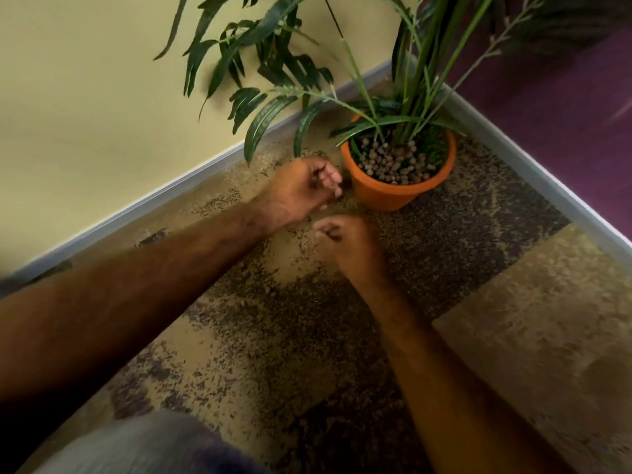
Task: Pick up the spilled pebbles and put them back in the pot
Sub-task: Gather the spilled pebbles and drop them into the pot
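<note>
With the left hand point(304, 186) clenched beside the orange pot point(398, 186), seemingly around gathered pebbles, and the right hand point(345, 239) pinched over the carpet point(513, 319), its contents untellable, pebbles could be scattered if released short of the rim.

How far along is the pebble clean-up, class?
Done: many pebbles already sit in the orange pot. In hand: the left hand is curled beside the pot, seemingly holding some; the right hand pinches near the carpet. Left: a few small pebbles seem scattered there.
</note>
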Motion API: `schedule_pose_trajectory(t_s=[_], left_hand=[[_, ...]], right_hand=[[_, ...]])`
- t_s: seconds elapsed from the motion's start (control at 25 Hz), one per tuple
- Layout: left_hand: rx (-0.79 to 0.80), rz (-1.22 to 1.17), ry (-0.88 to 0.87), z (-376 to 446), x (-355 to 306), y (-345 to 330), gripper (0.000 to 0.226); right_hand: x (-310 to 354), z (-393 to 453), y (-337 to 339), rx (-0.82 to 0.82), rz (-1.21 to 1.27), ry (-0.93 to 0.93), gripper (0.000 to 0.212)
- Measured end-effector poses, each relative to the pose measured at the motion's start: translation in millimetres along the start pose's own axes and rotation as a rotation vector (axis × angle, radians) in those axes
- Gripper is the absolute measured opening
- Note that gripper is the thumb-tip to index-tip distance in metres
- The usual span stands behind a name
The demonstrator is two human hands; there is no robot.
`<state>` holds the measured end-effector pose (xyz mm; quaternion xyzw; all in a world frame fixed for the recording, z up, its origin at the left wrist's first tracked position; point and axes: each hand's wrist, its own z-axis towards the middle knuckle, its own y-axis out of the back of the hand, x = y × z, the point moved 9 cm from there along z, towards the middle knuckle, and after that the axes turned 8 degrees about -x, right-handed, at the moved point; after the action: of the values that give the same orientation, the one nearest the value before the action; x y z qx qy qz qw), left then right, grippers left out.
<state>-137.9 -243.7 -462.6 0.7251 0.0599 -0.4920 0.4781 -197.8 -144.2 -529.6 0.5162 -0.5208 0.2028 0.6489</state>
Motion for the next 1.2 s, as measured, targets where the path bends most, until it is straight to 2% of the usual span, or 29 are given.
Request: schedule_pose_trajectory(t_s=[0.08,0.2,0.32,0.44,0.6,0.8,0.92,1.04,1.12,1.2], left_hand=[[-0.057,-0.014,-0.058,25,-22,-2,0.013],[-0.153,0.032,-0.123,55,-43,1,0.014],[-0.217,0.129,-0.101,75,-47,6,0.011],[-0.237,0.181,-0.034,81,-44,0,0.011],[-0.248,0.173,-0.028,77,-41,-6,0.023],[-0.246,0.041,-0.070,66,-39,0,0.025],[-0.185,-0.064,-0.087,48,-28,4,0.022],[-0.123,-0.131,-0.058,13,3,16,0.025],[-0.157,-0.114,0.023,-12,43,33,0.025],[-0.225,-0.074,0.145,-39,90,54,0.019]], right_hand=[[16,17,50,-0.132,0.052,0.058,0.017],[29,43,112,-0.263,-0.030,0.147,0.019],[24,69,144,-0.263,-0.196,0.161,0.021],[18,82,150,-0.197,-0.278,0.177,0.021],[17,78,151,-0.214,-0.338,0.226,0.018],[8,81,146,-0.192,-0.312,0.183,0.024],[6,75,148,-0.229,-0.301,0.200,0.027],[11,61,151,-0.351,-0.296,0.257,0.021],[16,48,151,-0.452,-0.246,0.308,0.017],[21,33,137,-0.454,-0.163,0.375,0.015]])
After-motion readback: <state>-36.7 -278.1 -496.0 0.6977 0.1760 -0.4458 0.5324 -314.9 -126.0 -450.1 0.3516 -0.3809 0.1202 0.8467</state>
